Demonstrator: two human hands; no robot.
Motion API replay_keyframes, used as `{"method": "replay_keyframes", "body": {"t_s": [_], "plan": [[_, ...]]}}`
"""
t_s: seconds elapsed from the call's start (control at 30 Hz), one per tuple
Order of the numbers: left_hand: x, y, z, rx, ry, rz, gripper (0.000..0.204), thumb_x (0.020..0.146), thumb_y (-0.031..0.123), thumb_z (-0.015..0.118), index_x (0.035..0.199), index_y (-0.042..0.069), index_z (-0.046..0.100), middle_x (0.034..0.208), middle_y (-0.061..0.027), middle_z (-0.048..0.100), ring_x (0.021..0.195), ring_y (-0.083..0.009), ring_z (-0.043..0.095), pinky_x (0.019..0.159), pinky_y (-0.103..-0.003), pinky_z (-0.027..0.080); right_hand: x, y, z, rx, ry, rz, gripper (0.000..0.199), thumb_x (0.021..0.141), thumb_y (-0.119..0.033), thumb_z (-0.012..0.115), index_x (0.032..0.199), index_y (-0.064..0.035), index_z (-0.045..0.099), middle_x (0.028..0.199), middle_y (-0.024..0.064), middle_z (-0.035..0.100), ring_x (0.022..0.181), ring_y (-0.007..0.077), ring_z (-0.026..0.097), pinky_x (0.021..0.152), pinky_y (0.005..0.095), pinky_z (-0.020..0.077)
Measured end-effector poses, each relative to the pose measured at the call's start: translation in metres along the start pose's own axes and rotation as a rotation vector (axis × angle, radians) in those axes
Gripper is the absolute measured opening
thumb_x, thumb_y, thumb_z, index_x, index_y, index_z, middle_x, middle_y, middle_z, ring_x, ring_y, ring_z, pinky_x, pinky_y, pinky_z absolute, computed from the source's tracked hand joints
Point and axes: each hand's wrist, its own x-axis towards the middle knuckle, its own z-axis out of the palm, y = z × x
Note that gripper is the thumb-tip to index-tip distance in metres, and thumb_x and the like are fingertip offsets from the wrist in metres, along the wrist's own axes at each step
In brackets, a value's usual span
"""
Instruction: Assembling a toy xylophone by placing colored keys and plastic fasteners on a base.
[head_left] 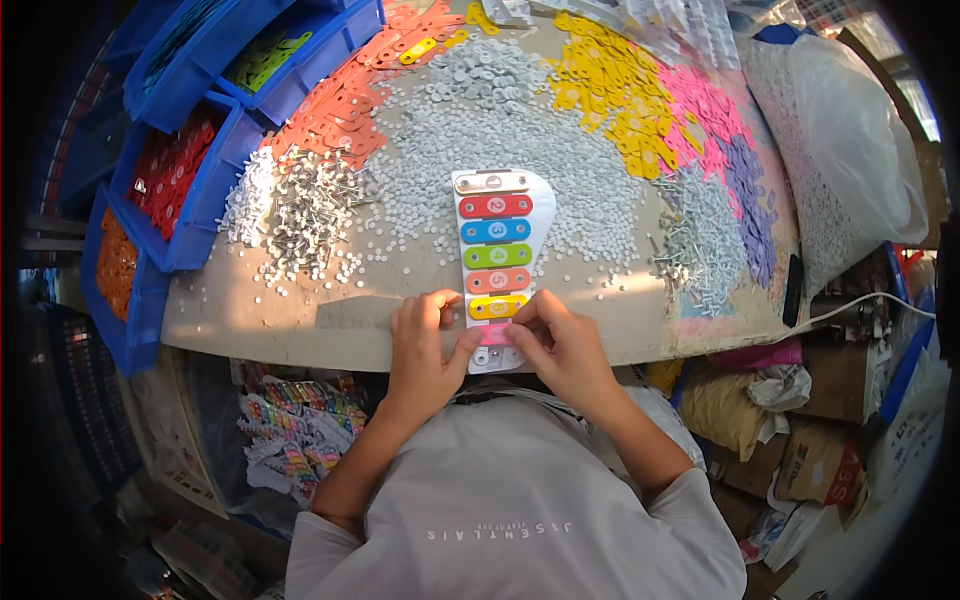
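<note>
Centre frame: left hand (424, 348) braces white plastic curved board (541, 212), presumably for steadiness; right hand (570, 352) touches pink rounded plastic bar (490, 336); both hands' fingers bent, grip indeterminable.

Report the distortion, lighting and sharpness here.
Head view: corners fall to black; the near edge of the table looks bowed; brighter patches cross its top, with a darker band left of the left hand; the white board looks fairly sharp.

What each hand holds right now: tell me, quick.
Left hand: fingers curled, thumb at the white board; firm grip cannot be told.
Right hand: fingers curled, fingertips at the pink bar; whether pinching it cannot be told.
</note>
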Motion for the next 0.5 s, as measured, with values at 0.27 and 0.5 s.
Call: {"method": "replay_keyframes", "body": {"t_s": [0.27, 0.5], "plan": [[0.000, -0.002, 0.006, -0.094, -0.013, -0.124, 0.047, 0.079, 0.011, 0.081, 0.118, 0.005, 0.056, 0.097, -0.0075, 0.057, 0.091, -0.0223, 0.055, 0.089, -0.038, 0.042, 0.006, 0.028, -0.008, -0.047, -0.029, 0.080, 0.029, 0.090, -0.022, 0.077, 0.088, -0.0021, 0.056, 0.069, 0.0049, 0.060, 0.063, 0.0114, 0.057, 0.058, 0.0300, 0.0467], [-0.006, -0.021, 0.007, -0.231, 0.078, -0.052, 0.036, 0.090, 0.013, 0.074, 0.117, 0.002, 0.054, 0.095, -0.0051, 0.053, 0.090, -0.0172, 0.050, 0.085, -0.032, 0.044, 0.001, 0.049, -0.051, -0.151, 0.330, -0.005, 0.018, 0.095, -0.018, 0.068, 0.092, -0.0021, 0.062, 0.069, 0.0074, 0.062, 0.063, 0.0155, 0.058, 0.059, 0.0324, 0.0464]]}}
